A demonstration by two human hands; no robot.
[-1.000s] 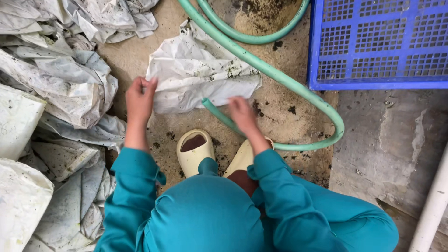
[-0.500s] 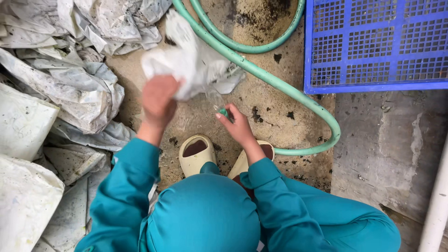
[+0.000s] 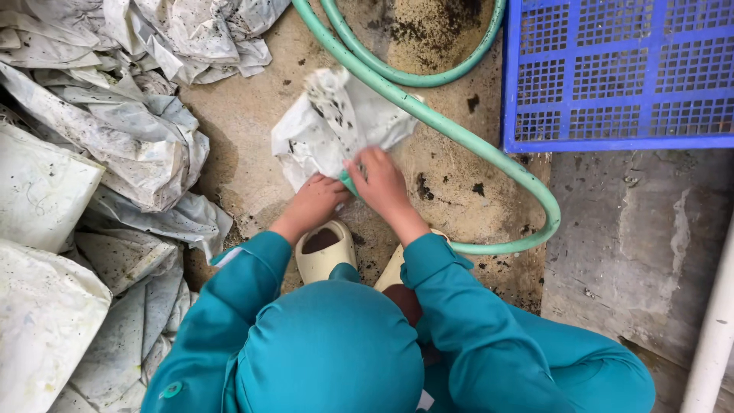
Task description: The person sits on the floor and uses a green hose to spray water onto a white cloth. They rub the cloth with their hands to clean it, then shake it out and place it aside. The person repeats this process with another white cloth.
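A crumpled white plastic sheet [image 3: 329, 126], speckled with dirt, lies bunched on the wet concrete in front of me. My left hand [image 3: 317, 200] grips its lower edge. My right hand [image 3: 382, 180] is closed on the end of the green hose [image 3: 459, 130], pressed against the sheet beside my left hand. The hose tip shows as a small green bit between the two hands. The hose loops away to the right and up past the sheet.
A heap of dirty white plastic sheets [image 3: 99, 153] fills the left side. A blue perforated crate [image 3: 619, 76] sits at the top right. My cream-coloured slipper [image 3: 325, 248] is below the hands. A white pipe [image 3: 715, 329] runs along the right edge.
The sheet was spread flat, then lifted and bunched by my left hand. Both hands have come together at its lower edge, and my right hand has closed on the hose end.
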